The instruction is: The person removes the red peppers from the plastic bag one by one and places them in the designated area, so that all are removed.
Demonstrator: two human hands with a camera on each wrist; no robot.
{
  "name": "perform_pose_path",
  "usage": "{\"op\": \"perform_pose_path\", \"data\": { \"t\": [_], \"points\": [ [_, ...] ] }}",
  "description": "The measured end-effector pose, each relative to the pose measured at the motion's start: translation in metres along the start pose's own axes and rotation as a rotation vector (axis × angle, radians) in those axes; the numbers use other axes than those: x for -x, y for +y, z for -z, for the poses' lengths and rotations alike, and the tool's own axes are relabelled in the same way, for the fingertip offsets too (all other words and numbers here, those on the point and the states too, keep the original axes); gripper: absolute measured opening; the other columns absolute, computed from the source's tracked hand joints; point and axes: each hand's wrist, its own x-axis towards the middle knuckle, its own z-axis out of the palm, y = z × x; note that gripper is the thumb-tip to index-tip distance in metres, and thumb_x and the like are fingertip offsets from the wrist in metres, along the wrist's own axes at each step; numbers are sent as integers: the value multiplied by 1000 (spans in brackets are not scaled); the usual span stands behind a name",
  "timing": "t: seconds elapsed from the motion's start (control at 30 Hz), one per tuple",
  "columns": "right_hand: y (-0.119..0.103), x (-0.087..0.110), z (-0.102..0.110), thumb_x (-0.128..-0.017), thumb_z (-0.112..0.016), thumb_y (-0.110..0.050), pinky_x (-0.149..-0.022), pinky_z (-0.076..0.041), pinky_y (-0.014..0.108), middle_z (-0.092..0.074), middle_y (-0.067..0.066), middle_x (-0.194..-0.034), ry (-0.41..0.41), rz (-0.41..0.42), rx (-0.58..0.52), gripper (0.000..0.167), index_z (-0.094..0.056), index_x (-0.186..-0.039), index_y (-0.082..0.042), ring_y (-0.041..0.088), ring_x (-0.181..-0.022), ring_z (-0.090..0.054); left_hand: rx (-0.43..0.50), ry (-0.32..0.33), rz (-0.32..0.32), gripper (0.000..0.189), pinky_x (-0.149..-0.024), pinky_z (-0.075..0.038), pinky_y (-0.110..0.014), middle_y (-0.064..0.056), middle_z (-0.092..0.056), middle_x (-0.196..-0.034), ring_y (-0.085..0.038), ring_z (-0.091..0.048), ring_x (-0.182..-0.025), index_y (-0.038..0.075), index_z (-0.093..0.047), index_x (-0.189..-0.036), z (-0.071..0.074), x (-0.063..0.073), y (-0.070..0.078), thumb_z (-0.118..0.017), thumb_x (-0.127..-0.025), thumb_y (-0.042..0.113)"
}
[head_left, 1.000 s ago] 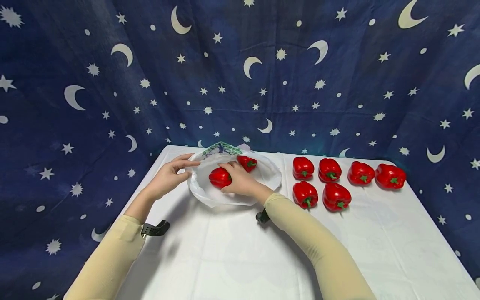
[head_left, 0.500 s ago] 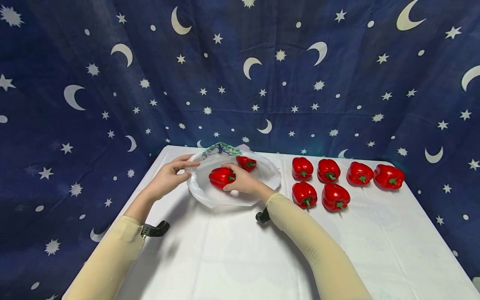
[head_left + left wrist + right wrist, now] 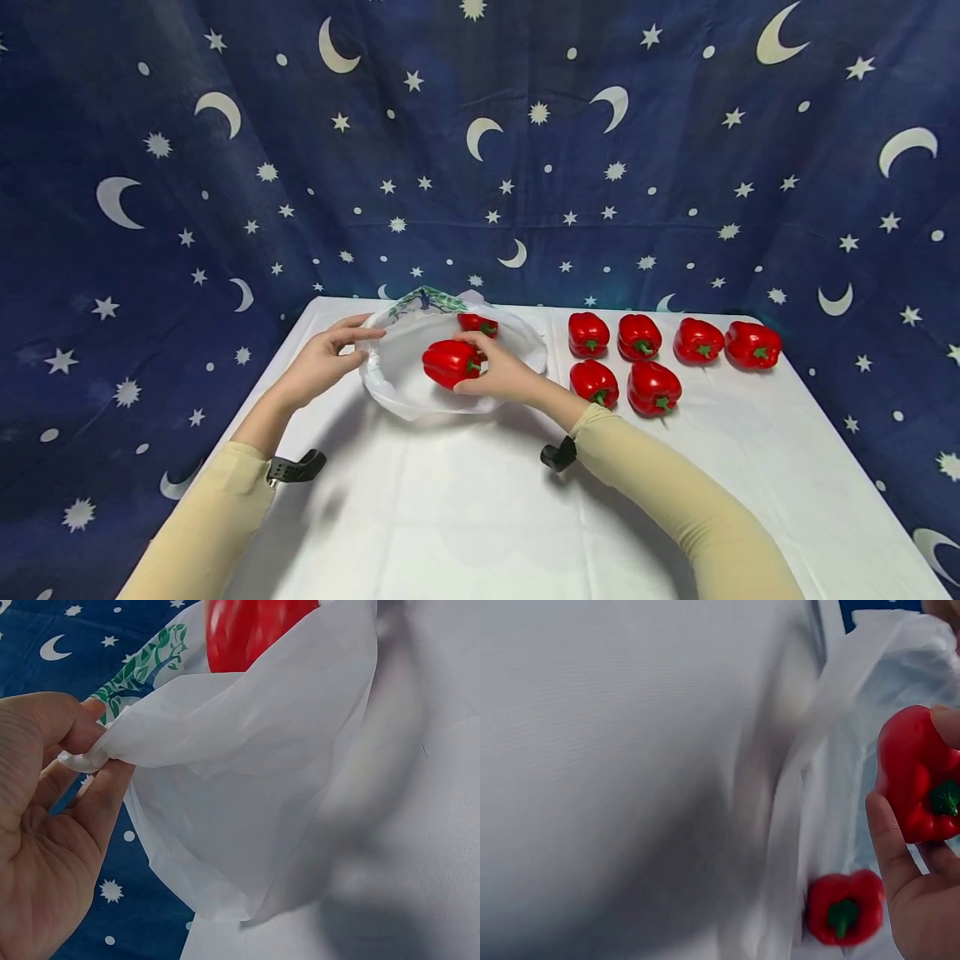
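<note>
A white plastic bag (image 3: pixel 397 400) with a green leaf print stands with its mouth wide open. My left hand (image 3: pixel 324 360) pinches its left rim between thumb and fingers, plainly seen in the left wrist view, where the bag's folded edge (image 3: pixel 187 727) runs from the fingertips. My right hand (image 3: pixel 504 372) grips a red bell pepper (image 3: pixel 450 363) over the bag's mouth, its green stem turned toward the palm. In the right wrist view, the thumb and fingers lie around that pepper (image 3: pixel 915 769). Another red bell pepper (image 3: pixel 477 323) lies inside the bag, partly behind my right hand.
Several red bell peppers stand in two rows right of the bag, including a front one (image 3: pixel 654 388) and one at the far right (image 3: pixel 753 345). A white cloth (image 3: pixel 480 517) covers the table. Behind hangs a dark blue curtain (image 3: pixel 420 150) with moons and stars.
My right hand has drawn the gripped pepper up and toward me, from deeper in the bag. The left hand keeps its pinch on the rim. The head view has shifted slightly.
</note>
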Motion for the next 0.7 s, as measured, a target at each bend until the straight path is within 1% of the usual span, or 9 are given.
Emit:
{"op": "perform_pose_path", "data": {
  "t": [0.13, 0.27, 0.37, 0.43, 0.53, 0.7],
  "points": [
    [-2, 24, 16, -79, -88, -23, -86, -56, 35, -54, 5, -138, 40, -17, -39, 83, -47, -150, -28, 28, -121, -52, 2, -2, -6, 38, -97, -39, -18, -4, -38, -161, -28, -30, -148, 10, -69, -134, 1, 2, -2, -63, -96, 3],
    [-1, 49, 39, -78, -90, -25, -86, -57, 37, -54, 5, -137, 81, -34, -79, 85, -46, -151, -27, 29, -120, -53, 10, -9, -16, 38, -97, -39, -17, -6, -37, -161, -29, -30, -149, 9, -69, -134, 1, 4, -3, -63, -97, 3],
    [1, 69, 61, -78, -91, -28, -87, -57, 40, -53, 8, -139, 129, -44, -64, 87, -45, -152, -27, 32, -121, -54, 11, -10, -19, 38, -98, -38, -17, -6, -37, -161, -29, -29, -149, 8, -69, -134, 1, 4, -3, -63, -97, 4],
    [5, 83, 76, -78, -91, -31, -87, -57, 41, -53, 11, -141, 168, -64, -45, 88, -44, -153, -27, 34, -121, -56, 11, -10, -20, 38, -98, -37, -16, -6, -37, -161, -28, -29, -149, 8, -69, -134, 0, 4, -2, -63, -96, 3],
    [11, 105, 100, -79, -90, -30, -87, -57, 44, -51, 15, -143, 225, -100, -54, 90, -41, -155, -25, 38, -121, -56, 12, -13, -21, 38, -98, -36, -15, -6, -37, -161, -27, -28, -150, 8, -69, -134, 0, 4, -2, -63, -96, 3],
    [22, 142, 137, -83, -87, -31, -87, -57, 41, -47, 17, -147, 324, -156, -31, 93, -34, -159, -23, 40, -128, -49, 22, -18, -20, 38, -100, -38, -19, -7, -36, -162, -28, -27, -150, 6, -68, -134, 1, 3, -2, -63, -96, 3]
  ]
}}
